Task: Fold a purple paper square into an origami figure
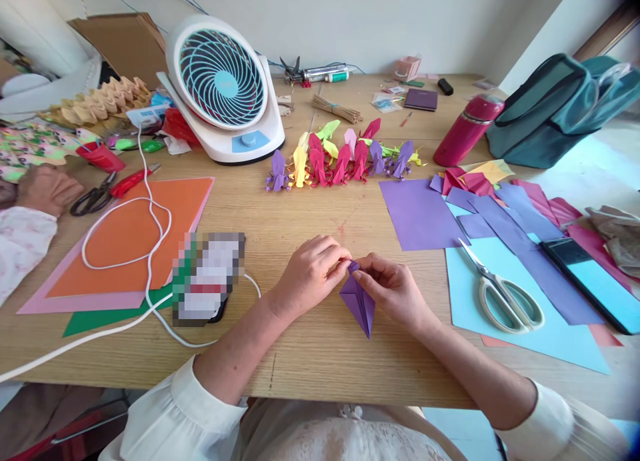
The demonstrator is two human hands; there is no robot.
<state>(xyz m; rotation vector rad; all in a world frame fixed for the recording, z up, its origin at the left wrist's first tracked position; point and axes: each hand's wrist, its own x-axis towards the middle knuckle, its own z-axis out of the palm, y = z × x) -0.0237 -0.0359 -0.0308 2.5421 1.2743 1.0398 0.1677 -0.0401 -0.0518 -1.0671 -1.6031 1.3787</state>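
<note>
Purple folded paper [359, 308]: creased kite shape, lower tip pointed.

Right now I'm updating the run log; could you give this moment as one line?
left hand: pinching folded purple paper | right hand: pinching same paper | scissors: lying on blue sheet

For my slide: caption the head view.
Two bare hands pinch a folded, pointed purple paper piece at a wooden table.

I have the folded paper [359, 309] just below frame centre, origami figures [343, 162] behind it. A desk fan [227, 84] stands upper left; centre left, a cable [171, 220] crosses paper sheets [125, 236]. Centre right, scissors [484, 273] lie on another sheet [465, 298]; upper right, a flask [465, 133] stands left of a bag [545, 118].
</note>
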